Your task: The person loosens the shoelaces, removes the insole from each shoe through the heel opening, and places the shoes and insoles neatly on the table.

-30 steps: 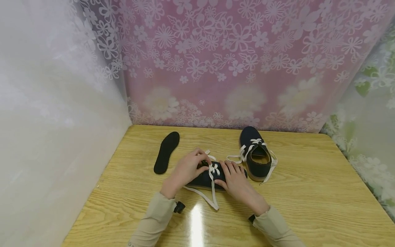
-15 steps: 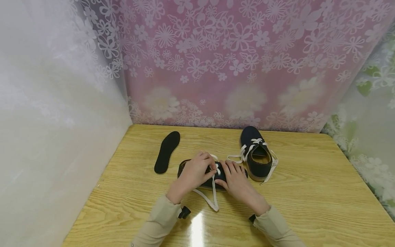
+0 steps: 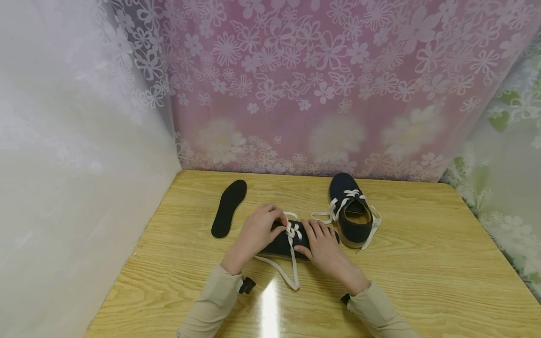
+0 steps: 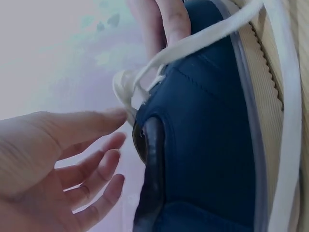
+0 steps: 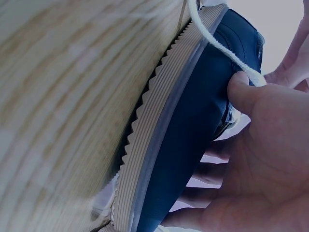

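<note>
1. Two bare hands work at one dark shoe (image 3: 276, 246), which lies sole-down across the middle of the wooden table (image 3: 401, 281), its toe toward the right hand.
2. The left hand (image 3: 255, 232) reaches in over the shoe's opening, wrist raised above the table and knuckles arched; its thumb and forefinger pinch the white lace (image 3: 294, 267) at the top of the lacing.
3. Its other fingers curve loosely, apart from one another and clear of the shoe, as the left wrist view shows.
4. The right hand (image 3: 325, 249) holds the toe half from above, thumb on the near side, fingers spread a little and bent over the top; their tips are hidden in the right wrist view.
5. Both forearms, in beige sleeves (image 3: 211, 300), come in from the near edge and angle inward.
6. One lace end loops down onto the table between the wrists.
7. A second shoe (image 3: 354, 236) stands just beyond the right hand; a black insole (image 3: 228, 209) lies left of the first shoe.
</note>
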`<state>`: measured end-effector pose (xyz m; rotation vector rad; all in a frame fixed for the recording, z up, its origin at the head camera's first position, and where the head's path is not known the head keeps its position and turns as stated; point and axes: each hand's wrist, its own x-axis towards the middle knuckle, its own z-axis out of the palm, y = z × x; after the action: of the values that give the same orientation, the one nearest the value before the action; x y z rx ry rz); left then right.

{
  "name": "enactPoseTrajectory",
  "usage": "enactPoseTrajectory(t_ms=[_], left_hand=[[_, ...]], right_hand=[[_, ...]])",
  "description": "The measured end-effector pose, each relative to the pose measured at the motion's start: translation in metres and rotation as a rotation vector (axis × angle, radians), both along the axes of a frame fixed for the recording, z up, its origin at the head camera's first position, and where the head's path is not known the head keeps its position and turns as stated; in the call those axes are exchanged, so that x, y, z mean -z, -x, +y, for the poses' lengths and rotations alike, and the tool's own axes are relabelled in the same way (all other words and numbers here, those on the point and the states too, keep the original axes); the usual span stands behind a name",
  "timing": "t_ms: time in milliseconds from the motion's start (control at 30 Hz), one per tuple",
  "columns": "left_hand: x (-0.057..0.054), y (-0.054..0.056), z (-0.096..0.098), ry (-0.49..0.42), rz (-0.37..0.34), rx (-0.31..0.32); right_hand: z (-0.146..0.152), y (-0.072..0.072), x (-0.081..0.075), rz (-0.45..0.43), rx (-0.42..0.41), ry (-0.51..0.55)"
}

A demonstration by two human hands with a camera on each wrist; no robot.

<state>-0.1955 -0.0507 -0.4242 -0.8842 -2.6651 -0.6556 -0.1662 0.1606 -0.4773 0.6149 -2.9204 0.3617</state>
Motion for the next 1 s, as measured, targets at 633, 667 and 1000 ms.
enactPoseTrajectory(t_ms=[633, 667, 1000], left_hand=[[-0.002, -0.002, 0.008, -0.067, 0.034, 0.088], [-0.004, -0.003, 0.009, -0.066, 0.024, 0.111], [-0.008, -0.007, 0.014, -0.064, -0.126, 0.213]], right_hand=[[-0.001, -0.002, -0.002, 0.030, -0.008, -0.005], [-0.001, -0.002, -0.002, 0.029, -0.009, -0.003], [0.000, -0.002, -0.002, 0.064, -0.031, 0.025]])
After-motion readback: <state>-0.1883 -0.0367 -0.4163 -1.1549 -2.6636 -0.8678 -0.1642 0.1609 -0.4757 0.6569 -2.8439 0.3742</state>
